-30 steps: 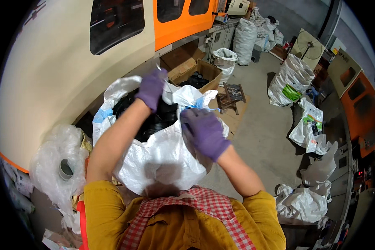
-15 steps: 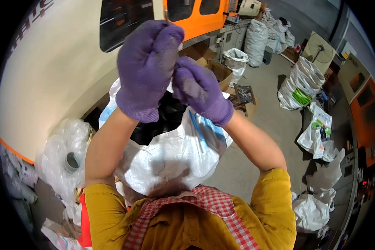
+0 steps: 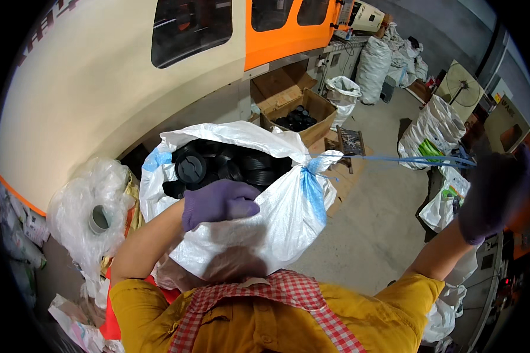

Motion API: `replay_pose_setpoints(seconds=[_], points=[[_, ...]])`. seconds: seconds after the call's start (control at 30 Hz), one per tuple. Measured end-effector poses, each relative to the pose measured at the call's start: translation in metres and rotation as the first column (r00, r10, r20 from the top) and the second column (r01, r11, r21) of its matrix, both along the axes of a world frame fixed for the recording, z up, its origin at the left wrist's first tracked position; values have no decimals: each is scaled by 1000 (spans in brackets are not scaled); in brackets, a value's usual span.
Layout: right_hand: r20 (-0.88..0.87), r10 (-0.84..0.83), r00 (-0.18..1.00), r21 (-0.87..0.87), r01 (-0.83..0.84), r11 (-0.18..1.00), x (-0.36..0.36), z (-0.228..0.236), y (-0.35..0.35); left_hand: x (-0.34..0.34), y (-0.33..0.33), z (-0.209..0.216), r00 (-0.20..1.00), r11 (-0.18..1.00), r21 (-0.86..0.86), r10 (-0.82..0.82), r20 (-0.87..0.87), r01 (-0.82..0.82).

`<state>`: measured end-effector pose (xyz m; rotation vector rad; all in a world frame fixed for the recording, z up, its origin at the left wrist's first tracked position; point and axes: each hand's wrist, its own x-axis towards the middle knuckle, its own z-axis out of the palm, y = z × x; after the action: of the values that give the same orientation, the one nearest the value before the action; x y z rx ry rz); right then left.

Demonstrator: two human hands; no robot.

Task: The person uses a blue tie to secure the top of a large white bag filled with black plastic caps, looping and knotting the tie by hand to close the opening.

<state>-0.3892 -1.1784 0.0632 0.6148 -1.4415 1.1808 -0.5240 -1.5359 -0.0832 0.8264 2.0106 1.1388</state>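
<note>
One change: left hand [image 3: 222, 205] now clutches the rim of the white sack [image 3: 247, 241], centre front, right hand [image 3: 494, 194] out wide, grip seemingly closed on taut blue string [image 3: 406, 159], only one corner bunched.

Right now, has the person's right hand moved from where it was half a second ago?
Yes, to the right: the right hand then partly covered the cardboard box; now it is well right of it.

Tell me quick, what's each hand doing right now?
Left hand: closed, gripping the near rim of the white sack.
Right hand: blurred, but looks closed on the blue string, pulled taut.
</note>
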Motion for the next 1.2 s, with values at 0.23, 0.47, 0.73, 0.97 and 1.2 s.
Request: replay_pose_setpoints(seconds=[0.23,0.47,0.73,0.97,1.2], points=[[108,267,958,80,-276,958,103,-17,-6,9,-4,-44,222,991,-131,-131,-966,15],[-21,-265,964,-47,264,963,149,-52,9,-15,4,-20,826,986,-39,114,-553,-163],[676,-150,722,-48,246,968,91,-95,-49,-10,-14,-8,919,982,94,186,-347,-163],[815,-373,444,538,-342,770,-5,-134,-118,3,-18,-2,884,932,210,350,-310,-295],[640,-537,550,744,-266,613,-22,-138,-129,14,-15,-10,716,910,335,402,-571,-244]])
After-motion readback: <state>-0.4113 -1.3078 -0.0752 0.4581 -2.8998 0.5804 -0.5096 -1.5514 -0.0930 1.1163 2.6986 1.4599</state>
